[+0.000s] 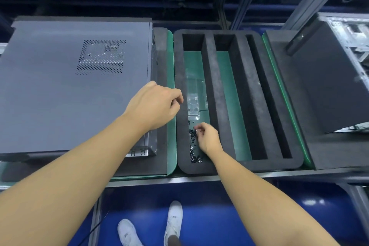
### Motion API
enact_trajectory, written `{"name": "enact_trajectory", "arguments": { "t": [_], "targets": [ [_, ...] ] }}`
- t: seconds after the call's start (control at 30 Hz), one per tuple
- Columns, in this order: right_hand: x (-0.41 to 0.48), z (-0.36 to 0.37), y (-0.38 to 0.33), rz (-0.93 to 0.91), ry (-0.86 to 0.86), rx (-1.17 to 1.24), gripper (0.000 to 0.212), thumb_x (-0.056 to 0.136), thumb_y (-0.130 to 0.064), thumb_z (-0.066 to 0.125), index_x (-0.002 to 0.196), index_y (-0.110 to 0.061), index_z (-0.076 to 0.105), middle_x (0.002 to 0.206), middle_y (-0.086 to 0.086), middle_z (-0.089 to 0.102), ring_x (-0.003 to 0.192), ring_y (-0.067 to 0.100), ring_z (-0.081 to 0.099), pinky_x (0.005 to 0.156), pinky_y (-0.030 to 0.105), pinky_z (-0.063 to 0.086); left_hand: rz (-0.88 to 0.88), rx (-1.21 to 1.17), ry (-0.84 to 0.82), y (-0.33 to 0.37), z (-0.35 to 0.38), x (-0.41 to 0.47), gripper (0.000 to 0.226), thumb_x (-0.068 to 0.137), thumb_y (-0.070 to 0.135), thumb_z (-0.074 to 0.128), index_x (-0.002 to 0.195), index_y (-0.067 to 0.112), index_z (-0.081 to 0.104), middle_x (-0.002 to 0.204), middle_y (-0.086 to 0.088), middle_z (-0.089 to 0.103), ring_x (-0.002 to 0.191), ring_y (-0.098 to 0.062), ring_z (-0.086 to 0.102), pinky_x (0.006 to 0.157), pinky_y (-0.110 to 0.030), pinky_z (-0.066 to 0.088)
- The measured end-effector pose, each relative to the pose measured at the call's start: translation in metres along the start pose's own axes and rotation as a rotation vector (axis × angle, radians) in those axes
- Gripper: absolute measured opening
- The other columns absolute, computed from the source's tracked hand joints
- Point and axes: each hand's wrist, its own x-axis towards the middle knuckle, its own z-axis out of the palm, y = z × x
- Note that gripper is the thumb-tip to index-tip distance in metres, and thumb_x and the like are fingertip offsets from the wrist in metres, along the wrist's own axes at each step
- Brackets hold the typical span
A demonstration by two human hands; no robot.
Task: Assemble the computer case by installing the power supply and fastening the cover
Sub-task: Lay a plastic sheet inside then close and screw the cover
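A dark grey computer case (65, 86) lies flat on the left, its cover with a perforated vent (101, 57) on top. My left hand (153, 104) hovers over the case's right edge, fingers curled with the tips pinched together; whether it holds anything is hidden. My right hand (207, 138) reaches into the leftmost slot of a black foam tray (219, 78), fingertips pinched on a small screw above a pile of black screws (193, 146). A clear plastic bag (194, 96) lies further back in the same slot.
A second, open computer case (327, 78) stands tilted at the right on black foam. The foam tray's other two slots (239, 96) show green mat. Both cases rest on green mats (171, 146) on a metal conveyor frame. My white shoes (173, 223) stand on blue floor below.
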Motion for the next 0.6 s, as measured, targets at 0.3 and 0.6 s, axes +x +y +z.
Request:
{"name": "enact_trajectory", "arguments": {
  "t": [0.3,0.6],
  "targets": [
    [-0.030,-0.023,-0.014,0.033,0.026,0.450,0.013,0.097,-0.009,0.070,0.094,-0.022,0.070,0.090,-0.004,0.070,0.086,0.015,0.065,0.080,0.017,0.052,0.012,-0.034,0.064,-0.002,0.002,-0.001,0.028,0.090,0.015,0.046,0.089,0.026,0.071,0.044,0.022,0.033,0.043,0.000,0.036,0.090,-0.033,0.047],
    [-0.075,-0.099,-0.123,-0.301,0.199,0.630,0.021,0.100,-0.008,0.064,0.094,-0.025,0.077,0.086,-0.006,0.077,0.074,0.006,0.070,0.072,0.013,0.052,-0.253,-0.876,0.053,-0.003,-0.029,-0.013,0.017,0.092,0.023,0.068,0.109,0.025,0.070,0.096,0.012,0.074,0.089,-0.007,0.070,0.077,-0.021,0.054]
  ]
}}
